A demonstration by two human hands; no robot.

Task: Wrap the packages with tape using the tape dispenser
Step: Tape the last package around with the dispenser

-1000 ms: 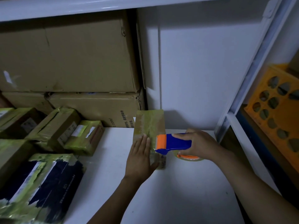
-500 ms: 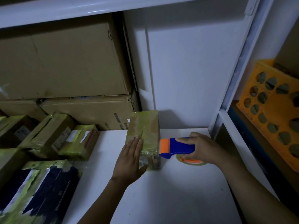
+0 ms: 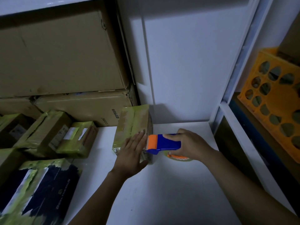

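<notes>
The left hand (image 3: pixel 132 154) lies flat, fingers straight, on the taped package (image 3: pixel 133 127). The right hand (image 3: pixel 190 144) grips the blue tape dispenser (image 3: pixel 164 143); its orange end seems to touch the package just beside the left fingertips.

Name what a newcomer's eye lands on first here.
The bright blue-and-orange tape dispenser stands out at centre, held in the right grip at the edge of a tape-wrapped package on which the left grip lies flat. Far right, a yellow crate glows in dim shelving.
</notes>
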